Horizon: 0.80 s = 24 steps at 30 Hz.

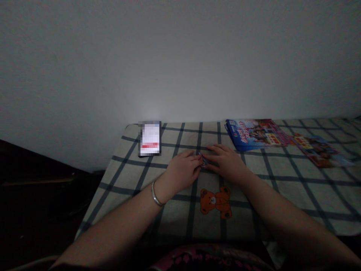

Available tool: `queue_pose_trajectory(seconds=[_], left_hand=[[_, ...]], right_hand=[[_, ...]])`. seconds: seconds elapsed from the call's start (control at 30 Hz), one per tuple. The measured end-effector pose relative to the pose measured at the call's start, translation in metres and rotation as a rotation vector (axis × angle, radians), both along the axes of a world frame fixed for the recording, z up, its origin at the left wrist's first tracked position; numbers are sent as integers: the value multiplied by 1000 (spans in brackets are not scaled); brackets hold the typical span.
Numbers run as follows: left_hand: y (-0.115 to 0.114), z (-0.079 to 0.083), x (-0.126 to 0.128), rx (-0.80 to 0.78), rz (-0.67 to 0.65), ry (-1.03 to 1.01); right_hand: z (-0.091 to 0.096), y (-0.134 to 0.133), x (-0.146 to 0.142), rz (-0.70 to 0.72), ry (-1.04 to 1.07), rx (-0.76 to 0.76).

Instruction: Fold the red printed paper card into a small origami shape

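Observation:
Between my hands is a small piece of folded paper (203, 160), printed in blue, red and white, resting at the tablecloth. My left hand (184, 169), with a silver bracelet on the wrist, has its fingers bent together on the paper's left side. From the right, my right hand (225, 162) pinches the paper's other side with thumb and fingertips. Much of the paper is hidden by the fingers, so its exact shape cannot be made out. Just below the hands an orange teddy bear picture (216, 202) shows on the cloth.
A checked tablecloth (175, 207) covers the table, which stands against a pale wall (180, 60). A phone (150, 138) with a lit screen lies at the back left. A stack of printed leaflets (254, 133) and another leaflet (321, 150) lie at the right.

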<state>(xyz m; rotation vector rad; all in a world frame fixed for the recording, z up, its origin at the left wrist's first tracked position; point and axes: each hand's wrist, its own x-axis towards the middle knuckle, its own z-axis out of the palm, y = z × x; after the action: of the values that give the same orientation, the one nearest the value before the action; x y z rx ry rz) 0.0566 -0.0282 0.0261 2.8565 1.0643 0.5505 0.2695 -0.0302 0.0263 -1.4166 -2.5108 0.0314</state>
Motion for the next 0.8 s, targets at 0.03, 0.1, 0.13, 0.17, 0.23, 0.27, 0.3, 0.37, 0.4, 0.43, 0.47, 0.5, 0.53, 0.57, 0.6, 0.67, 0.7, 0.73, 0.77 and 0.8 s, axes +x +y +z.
queue_pose_trajectory(seconds=[0.03,0.1,0.13,0.17,0.23,0.27,0.3,0.37,0.4,0.43,0.47,0.5,0.53,0.57,0.6,0.67,0.7,0.73,0.77,0.8], left_hand=[[-2,2,1,3,27,5],[-6,5,1,18,70,13],[-8,6,2,33,89,16],[-8,6,2,44,95,25],[-8,6,2,47,93,35],[-7,6,1,38,83,40],[-6,6,1,26,69,47],[-5,7,1,5,38,78],[-5,7,2,10,20,100],[-6,8,3,28,9,122],[-8,9,5,51,-1,146],[-9,9,7,91,-5,161],[-11,10,9,121,11,178],[-12,10,11,130,21,194],[-13,10,12,132,10,190],[-12,10,11,116,-7,162],[-11,9,10,101,-4,141],[-8,9,8,88,-2,121],[-6,7,5,73,-1,101],[-4,6,3,58,-7,84]], right_hand=[[1,0,0,-6,4,5],[3,-2,-1,-18,-5,29],[4,-3,-2,-23,-19,45],[5,-5,-4,-29,-39,65],[8,-9,-7,-38,-83,98],[9,-11,-9,-42,-98,106],[10,-12,-11,-46,-101,101],[11,-13,-13,-54,-81,72],[11,-13,-14,-54,-70,56],[11,-13,-14,-51,-63,44],[11,-12,-14,-45,-61,35],[11,-11,-14,-36,-62,31],[10,-10,-13,-27,-62,31],[10,-9,-12,-17,-61,31],[10,-8,-10,-8,-56,29],[8,-6,-6,5,-36,18],[7,-4,-3,-3,-20,7],[6,-2,-1,-19,0,-2],[4,-1,2,-21,18,-19],[3,1,5,-29,35,-36]])
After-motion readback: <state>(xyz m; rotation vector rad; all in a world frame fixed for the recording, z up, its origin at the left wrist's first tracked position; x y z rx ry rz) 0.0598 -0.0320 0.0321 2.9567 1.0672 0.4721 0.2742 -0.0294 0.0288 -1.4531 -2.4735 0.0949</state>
